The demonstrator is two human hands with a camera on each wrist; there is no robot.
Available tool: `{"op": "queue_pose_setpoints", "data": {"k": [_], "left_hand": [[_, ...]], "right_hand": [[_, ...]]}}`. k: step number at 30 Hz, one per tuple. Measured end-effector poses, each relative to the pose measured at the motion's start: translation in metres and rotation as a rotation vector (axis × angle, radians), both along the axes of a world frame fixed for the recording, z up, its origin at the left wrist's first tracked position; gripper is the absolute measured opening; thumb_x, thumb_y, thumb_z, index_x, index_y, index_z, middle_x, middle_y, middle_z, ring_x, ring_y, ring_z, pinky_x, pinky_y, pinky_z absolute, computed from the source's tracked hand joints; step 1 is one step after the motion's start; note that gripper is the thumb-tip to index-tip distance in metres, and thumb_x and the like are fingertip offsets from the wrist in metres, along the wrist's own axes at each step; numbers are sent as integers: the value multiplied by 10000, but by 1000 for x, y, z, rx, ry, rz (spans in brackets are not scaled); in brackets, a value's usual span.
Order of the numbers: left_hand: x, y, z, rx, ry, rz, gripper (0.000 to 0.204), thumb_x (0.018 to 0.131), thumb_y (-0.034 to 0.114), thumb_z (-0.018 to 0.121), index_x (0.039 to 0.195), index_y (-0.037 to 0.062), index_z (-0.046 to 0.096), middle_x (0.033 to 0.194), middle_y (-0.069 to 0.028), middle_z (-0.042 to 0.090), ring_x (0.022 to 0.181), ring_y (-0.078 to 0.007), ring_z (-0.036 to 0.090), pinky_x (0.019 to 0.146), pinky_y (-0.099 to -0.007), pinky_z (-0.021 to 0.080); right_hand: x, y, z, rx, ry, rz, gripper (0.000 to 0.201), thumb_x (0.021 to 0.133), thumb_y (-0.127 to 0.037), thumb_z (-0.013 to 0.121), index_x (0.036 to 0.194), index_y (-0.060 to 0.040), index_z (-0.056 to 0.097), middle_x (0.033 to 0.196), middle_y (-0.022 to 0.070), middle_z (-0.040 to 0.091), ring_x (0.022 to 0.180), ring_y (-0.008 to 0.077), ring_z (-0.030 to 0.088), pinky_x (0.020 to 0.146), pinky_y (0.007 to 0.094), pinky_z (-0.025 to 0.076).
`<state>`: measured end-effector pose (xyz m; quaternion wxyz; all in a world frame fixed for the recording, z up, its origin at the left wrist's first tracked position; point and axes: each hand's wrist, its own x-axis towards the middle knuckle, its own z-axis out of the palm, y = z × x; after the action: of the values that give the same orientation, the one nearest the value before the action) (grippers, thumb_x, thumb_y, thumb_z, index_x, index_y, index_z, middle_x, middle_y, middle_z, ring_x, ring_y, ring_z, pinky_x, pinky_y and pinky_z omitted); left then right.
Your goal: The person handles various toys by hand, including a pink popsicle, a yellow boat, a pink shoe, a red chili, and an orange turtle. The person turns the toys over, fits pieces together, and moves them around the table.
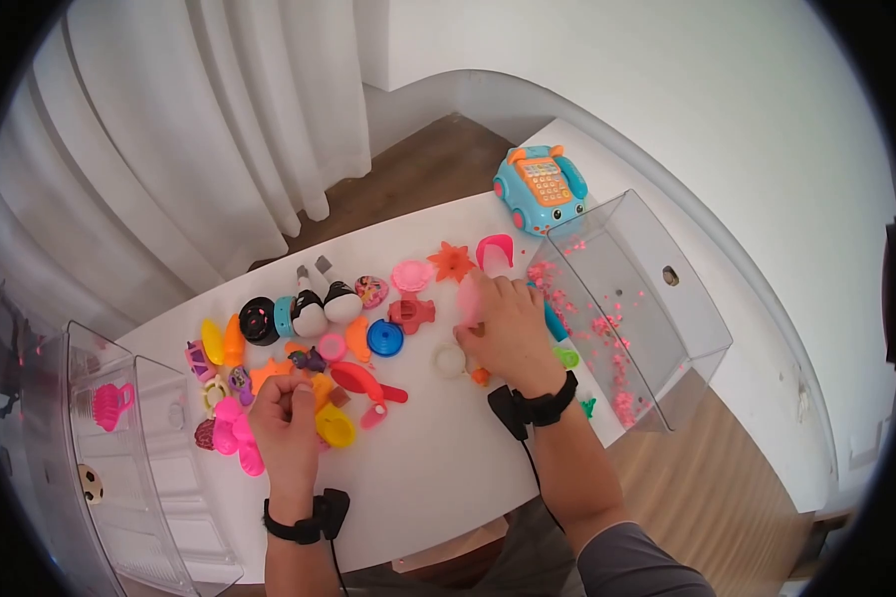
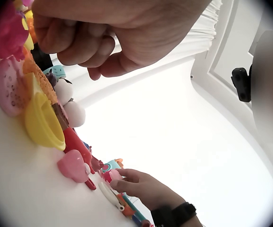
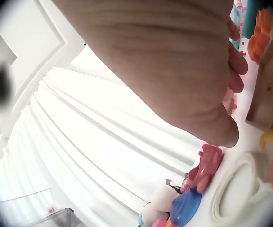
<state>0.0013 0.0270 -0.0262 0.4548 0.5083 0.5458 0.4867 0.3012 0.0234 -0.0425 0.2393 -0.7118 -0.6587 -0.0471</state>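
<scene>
My right hand [image 1: 513,333] is at the right part of the white table, its thumb and fingers closing round the sides of a pale pink toy piece [image 1: 468,298]. The hand covers much of that piece; in the left wrist view its pink edge shows at the fingertips. Below the hand lie a cream ring-shaped toy [image 3: 238,189] and a small orange toy [image 1: 480,376]. My left hand [image 1: 289,408] hangs over the left toy cluster, fingers loosely curled, nothing visible in them. Around it lie bright pink toys [image 1: 234,438], a yellow cup [image 1: 336,428] and a red pan-like toy [image 1: 356,380].
A clear bin [image 1: 667,343] with pink bits stands at the right, beside a blue toy telephone [image 1: 543,189]. Clear drawers [image 1: 154,458] stand at the left. A blue lid [image 1: 384,338], an orange flower [image 1: 452,262] and a pink curved piece [image 1: 495,251] lie farther back.
</scene>
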Motion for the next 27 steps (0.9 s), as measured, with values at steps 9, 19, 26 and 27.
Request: {"op": "queue_pose_setpoints", "data": {"k": [9,19,26,27], "left_hand": [[-1,1,-3,15,-7,10,76,1017,59,618,988,-11,628,841,25,645,733,-10,562,669,-172,431],[-6,1,-5,1,-4,-5,85,1020,73,624,1000,-9,635,828,38,626,714,-2,534,646,-173,412],[-3,2,-4,7,0,12,80,1020,72,623,1011,-6,640,825,45,619,707,1,524,635,-174,401],[-4,2,-4,0,-3,3,80,1020,72,623,1012,-6,639,825,44,619,708,1,524,636,-174,402]], "right_hand": [[-7,6,-6,-12,20,120,816,783,-273,808,1497,-41,489,1163,111,629,1121,314,572,1010,496,403],[-9,-20,29,-149,69,197,504,743,-248,817,1186,-83,644,1175,114,627,1184,328,550,1068,517,397],[-27,-27,16,-133,-66,266,518,665,-266,861,1106,-90,654,1140,110,626,1166,328,551,1183,587,325],[-28,-24,14,-144,-79,254,504,666,-266,859,1092,-89,656,1118,106,634,1157,322,555,1183,600,322]]}}
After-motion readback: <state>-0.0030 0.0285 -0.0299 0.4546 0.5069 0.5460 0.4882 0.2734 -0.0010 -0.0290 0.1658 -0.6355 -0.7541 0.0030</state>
